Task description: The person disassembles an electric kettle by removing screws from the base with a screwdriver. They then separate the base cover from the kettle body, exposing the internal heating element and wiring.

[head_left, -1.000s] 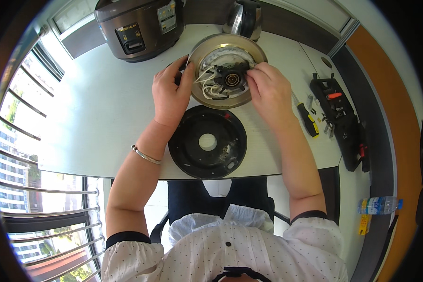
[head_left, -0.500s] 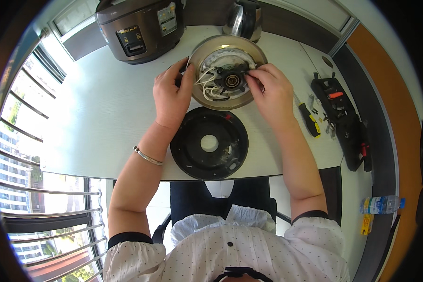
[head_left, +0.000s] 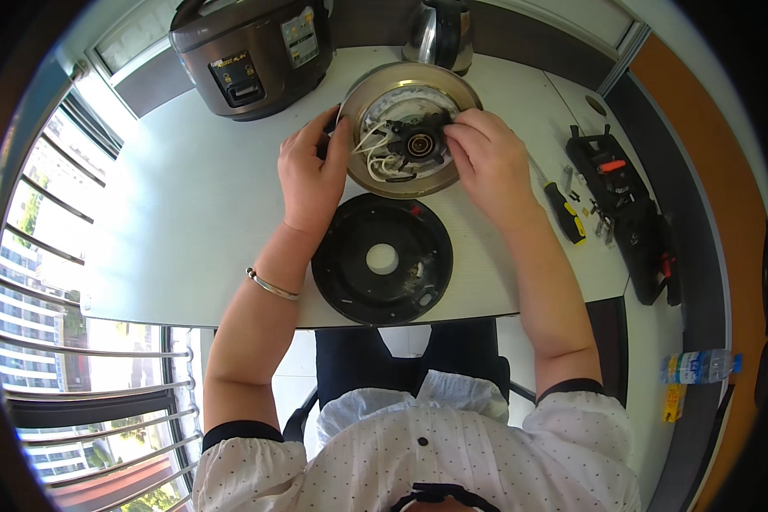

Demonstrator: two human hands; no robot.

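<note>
An upturned round metal appliance body (head_left: 369, 175) has its underside uncovered, showing white wires (head_left: 376, 147) and a black round connector (head_left: 420, 145) with a ringed centre. My left hand (head_left: 312, 166) grips the body's left rim, thumb on the near side and fingers curled round the edge. At the connector's right edge my right hand (head_left: 489, 158) pinches with thumb and forefinger; whatever is between the fingertips is hidden. Just below the body lies a black round base cover (head_left: 341, 273) with a hole in its middle.
A brown rice cooker (head_left: 264, 77) stands at the back left, and a steel kettle (head_left: 435, 34) behind the metal body. To the right lie a yellow-black screwdriver (head_left: 565, 213), small loose metal parts, and a black tool pouch (head_left: 627, 205). A water bottle (head_left: 700, 367) rests farther right.
The whole view has shifted slightly. My right hand's fingers have moved a little at the connector's right edge; my left hand keeps its grip on the rim.
</note>
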